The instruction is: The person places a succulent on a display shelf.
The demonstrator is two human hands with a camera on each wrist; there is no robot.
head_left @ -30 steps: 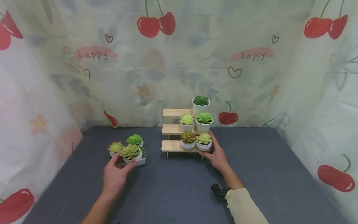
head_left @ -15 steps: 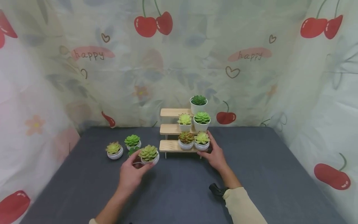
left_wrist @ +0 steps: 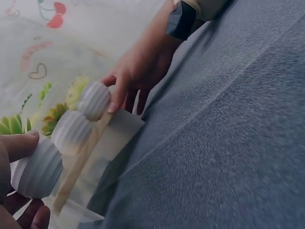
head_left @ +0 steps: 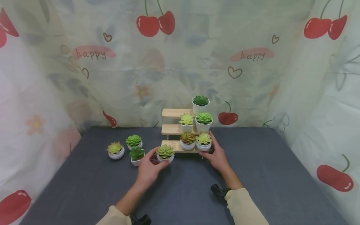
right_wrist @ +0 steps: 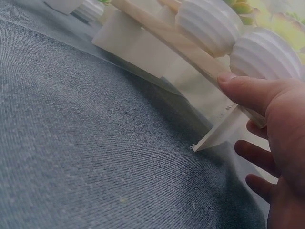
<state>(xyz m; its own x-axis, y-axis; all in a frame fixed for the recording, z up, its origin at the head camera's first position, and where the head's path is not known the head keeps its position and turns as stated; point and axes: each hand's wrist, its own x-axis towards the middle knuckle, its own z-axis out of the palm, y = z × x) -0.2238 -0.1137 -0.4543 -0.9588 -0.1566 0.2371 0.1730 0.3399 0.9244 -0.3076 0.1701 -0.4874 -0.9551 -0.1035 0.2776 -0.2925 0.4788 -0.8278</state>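
My left hand [head_left: 148,168] holds a potted succulent [head_left: 165,151], thumb and fingers around its ribbed white pot [left_wrist: 39,167]. It overlaps the left end of the lowest step of a three-step wooden stand [head_left: 170,129]. At that step's right end, my right hand [head_left: 217,157] grips the board, its thumb [right_wrist: 238,88] on the front edge. Right beside this hand sits a yellow-green succulent [head_left: 203,141], with a reddish-brown one [head_left: 187,139] to its left. The middle step bears two green succulents, and a dark green one [head_left: 201,104] stands on top.
Left of the stand, three potted succulents stand on the dark cloth: a yellow-green one [head_left: 115,150], a bright green one [head_left: 134,141] and a dark green one [head_left: 137,154] in a square pot. A printed curtain [head_left: 180,72] encloses the back and sides.
My left hand has carried its succulent rightward from the group at left to the stand's lowest step, uncovering the square-potted one. My right hand has stayed at the step's right end.
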